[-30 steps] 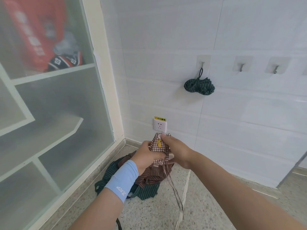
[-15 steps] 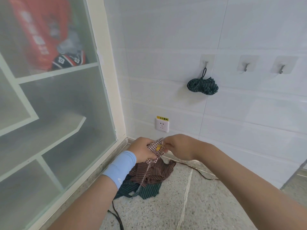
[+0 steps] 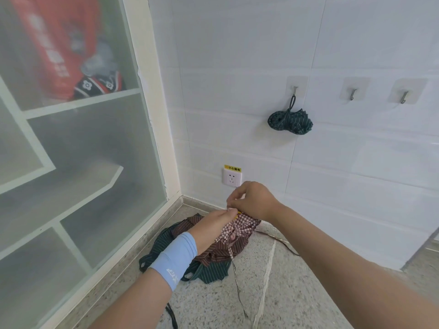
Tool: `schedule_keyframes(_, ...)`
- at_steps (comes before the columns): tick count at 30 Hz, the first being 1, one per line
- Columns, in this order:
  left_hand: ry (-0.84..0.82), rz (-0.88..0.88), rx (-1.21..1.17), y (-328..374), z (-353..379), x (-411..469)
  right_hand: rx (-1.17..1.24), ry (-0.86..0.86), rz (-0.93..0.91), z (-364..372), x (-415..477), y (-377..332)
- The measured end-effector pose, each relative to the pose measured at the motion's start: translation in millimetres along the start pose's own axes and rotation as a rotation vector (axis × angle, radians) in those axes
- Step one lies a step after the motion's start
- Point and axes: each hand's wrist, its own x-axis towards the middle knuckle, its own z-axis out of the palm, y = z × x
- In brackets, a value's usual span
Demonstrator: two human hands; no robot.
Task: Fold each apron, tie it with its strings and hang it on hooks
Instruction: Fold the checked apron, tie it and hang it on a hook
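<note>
Compared with a moment ago, my right hand (image 3: 254, 203) sits higher, pinching the top of the checked apron (image 3: 238, 227) at lower centre of frame. My left hand (image 3: 212, 225) grips its left side. Its string (image 3: 235, 271) dangles. Upper right, a green apron (image 3: 291, 121) hangs from the leftmost hook (image 3: 295, 90).

Checked apron (image 3: 237, 227): thin woven cloth, matt, creased. Brown striped apron (image 3: 213, 252) and green striped apron (image 3: 206, 273) at floor (image 3: 297, 293) corner: same matt cloth. Floor: speckled stone, smooth, dull sheen. Wall tiles (image 3: 237, 67): white, glossy. Hooks (image 3: 353, 95): bright metal on clear plastic pads (image 3: 356, 81). Socket (image 3: 232, 178): smooth white plastic. Cabinet panel (image 3: 83, 138): frosted glass. Wristband (image 3: 174, 260): blue stretch knit.
</note>
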Motion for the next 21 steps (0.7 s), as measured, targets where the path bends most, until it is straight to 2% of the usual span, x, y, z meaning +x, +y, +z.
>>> schedule_keyframes(2,0.063,0.038,-0.059,-7.5,-0.8,0.1,0.049,0.207,0.116,10.4,-1.9,5.3)
schedule_keyframes(4,0.134,0.040,-0.177,-7.8,-2.5,1.1,0.420,0.319,0.299,23.5,-11.7,5.9)
schedule_keyframes(5,0.175,0.049,-0.229,-6.0,-2.0,1.4,0.672,0.277,0.371,31.6,-18.8,6.6)
schedule_keyframes(6,0.206,0.052,-0.259,-5.0,-2.8,3.4,0.865,0.183,0.379,39.0,-27.4,7.1)
schedule_keyframes(7,0.222,0.062,-0.269,-4.6,-2.7,4.5,0.933,0.039,0.363,45.3,-35.7,8.6)
schedule_keyframes(10,0.230,0.108,-0.290,-9.5,-4.0,7.3,1.128,-0.506,0.327,59.8,-56.1,12.6)
schedule_keyframes(12,0.234,0.166,-0.291,-10.0,-6.4,5.3,1.071,-0.677,0.312,64.0,-56.5,22.0)
schedule_keyframes(17,0.286,0.292,-0.088,-8.9,-15.6,-9.3,0.633,-0.757,0.319,43.1,-38.3,37.9)
schedule_keyframes(21,0.222,0.293,0.160,-15.2,-16.6,-15.8,0.264,-0.878,0.390,20.3,-20.0,46.1)
